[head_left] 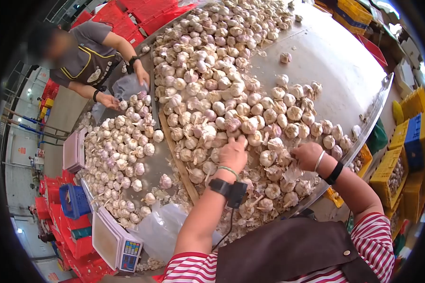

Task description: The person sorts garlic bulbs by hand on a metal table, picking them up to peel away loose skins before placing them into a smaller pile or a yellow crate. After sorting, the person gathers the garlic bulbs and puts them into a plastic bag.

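Note:
A large heap of garlic bulbs covers the metal table. Near the heap's middle, my left hand reaches down among the bulbs with its fingers bent; what its fingertips hold, if anything, is hidden. To the right, my right hand is closed at the heap's edge, beside loose papery skins; I cannot make out what is in its fingers. A wooden strip divides this heap from a second pile of cleaner bulbs on the left.
Across the table a co-worker handles a clear plastic bag by the second pile. A scale and another plastic bag lie at the near left. Yellow crates stand at the right, red crates at the back.

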The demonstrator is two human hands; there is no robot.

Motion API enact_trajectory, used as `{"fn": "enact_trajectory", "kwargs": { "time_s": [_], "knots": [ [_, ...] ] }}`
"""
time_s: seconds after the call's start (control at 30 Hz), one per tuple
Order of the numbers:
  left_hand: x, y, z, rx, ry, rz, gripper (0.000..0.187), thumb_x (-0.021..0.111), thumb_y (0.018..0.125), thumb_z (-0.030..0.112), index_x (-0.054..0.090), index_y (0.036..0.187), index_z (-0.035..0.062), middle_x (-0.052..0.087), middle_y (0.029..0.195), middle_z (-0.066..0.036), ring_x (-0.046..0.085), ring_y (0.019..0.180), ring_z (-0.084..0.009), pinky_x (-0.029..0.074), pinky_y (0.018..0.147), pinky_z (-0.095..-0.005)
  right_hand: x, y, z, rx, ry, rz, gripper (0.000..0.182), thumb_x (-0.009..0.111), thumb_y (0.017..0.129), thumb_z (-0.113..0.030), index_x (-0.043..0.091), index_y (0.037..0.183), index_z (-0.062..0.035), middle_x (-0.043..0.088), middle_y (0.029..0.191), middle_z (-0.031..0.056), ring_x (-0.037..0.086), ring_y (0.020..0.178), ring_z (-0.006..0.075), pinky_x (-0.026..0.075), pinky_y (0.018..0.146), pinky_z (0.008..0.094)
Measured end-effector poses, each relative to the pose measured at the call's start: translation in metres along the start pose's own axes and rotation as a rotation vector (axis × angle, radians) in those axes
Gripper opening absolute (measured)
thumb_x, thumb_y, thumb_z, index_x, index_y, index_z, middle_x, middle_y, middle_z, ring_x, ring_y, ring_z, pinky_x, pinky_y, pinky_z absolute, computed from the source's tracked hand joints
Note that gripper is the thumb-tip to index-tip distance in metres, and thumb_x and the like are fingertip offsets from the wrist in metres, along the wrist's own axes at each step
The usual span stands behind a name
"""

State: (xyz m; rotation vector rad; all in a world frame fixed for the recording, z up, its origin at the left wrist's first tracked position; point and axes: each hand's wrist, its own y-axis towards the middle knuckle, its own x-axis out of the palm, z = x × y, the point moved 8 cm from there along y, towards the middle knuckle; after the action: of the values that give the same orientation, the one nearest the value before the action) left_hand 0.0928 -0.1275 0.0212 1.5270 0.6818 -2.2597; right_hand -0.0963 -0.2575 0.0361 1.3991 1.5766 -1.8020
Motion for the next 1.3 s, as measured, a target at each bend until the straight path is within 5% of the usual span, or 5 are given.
{"fn": "enact_trajectory", "kwargs": {
  "time_s": [0.27, 0.53, 0.8, 0.9, 1.3],
  "knots": [
    [0.011, -0.024, -0.036, -0.165, -1.145, -0.047, 0.03, 0.062, 0.093, 0.026, 0.054, 0.112, 0.0046, 0.063, 0.094, -0.009, 0.062, 0.076, -0.0126, 0.051, 0.061, -0.0277, -0.002, 0.004, 0.029, 0.078, 0.028, 0.048, 0.019, 0.062, 0.074, -0.022, 0.071, 0.084, -0.0096, 0.07, 0.082, 0.0152, 0.068, 0.084, 0.0336, 0.054, 0.074, 0.0421],
    [0.034, -0.13, 0.021, -0.134, -2.281, -0.713, 0.045, 0.057, 0.092, 0.028, 0.049, 0.128, 0.0026, 0.057, 0.124, -0.021, 0.059, 0.115, -0.0311, 0.055, 0.089, -0.0392, -0.076, -0.021, -0.008, -0.149, 1.003, 0.314, 0.031, 0.077, 0.078, -0.017, 0.069, 0.106, -0.0047, 0.072, 0.093, 0.0064, 0.068, 0.081, 0.0175, 0.055, 0.076, 0.0328],
    [0.06, -0.161, -0.016, 0.283, -1.161, 0.005, 0.094, 0.039, 0.083, 0.082, 0.043, 0.134, 0.003, 0.053, 0.124, -0.018, 0.057, 0.113, -0.0277, 0.055, 0.08, -0.0342, -0.07, -0.044, -0.193, -0.903, 0.641, 0.353, 0.055, 0.071, 0.08, -0.028, 0.052, 0.128, -0.0083, 0.058, 0.118, 0.0219, 0.059, 0.107, 0.0392, 0.049, 0.091, 0.0441],
    [0.02, -0.158, 0.005, 0.223, -2.835, -0.518, 0.079, 0.063, 0.078, 0.068, 0.047, 0.126, 0.0082, 0.049, 0.125, -0.012, 0.058, 0.107, -0.0311, 0.056, 0.076, -0.04, -0.077, -0.038, -0.179, -0.772, 0.805, 0.42, 0.065, 0.078, 0.075, -0.024, 0.05, 0.13, -0.0053, 0.047, 0.135, 0.0218, 0.049, 0.123, 0.0397, 0.043, 0.104, 0.045],
    [-0.148, -0.144, -0.322, -0.524, -1.039, 1.111, 0.05, 0.066, 0.09, 0.021, 0.05, 0.135, 0.0067, 0.061, 0.12, -0.011, 0.059, 0.107, -0.0252, 0.046, 0.093, -0.0352, -0.051, -0.032, 0.114, 0.35, 0.357, 0.492, 0.067, 0.078, 0.076, -0.018, 0.048, 0.134, -0.0029, 0.046, 0.139, 0.0206, 0.047, 0.126, 0.0382, 0.04, 0.108, 0.0403]
  ]
}}
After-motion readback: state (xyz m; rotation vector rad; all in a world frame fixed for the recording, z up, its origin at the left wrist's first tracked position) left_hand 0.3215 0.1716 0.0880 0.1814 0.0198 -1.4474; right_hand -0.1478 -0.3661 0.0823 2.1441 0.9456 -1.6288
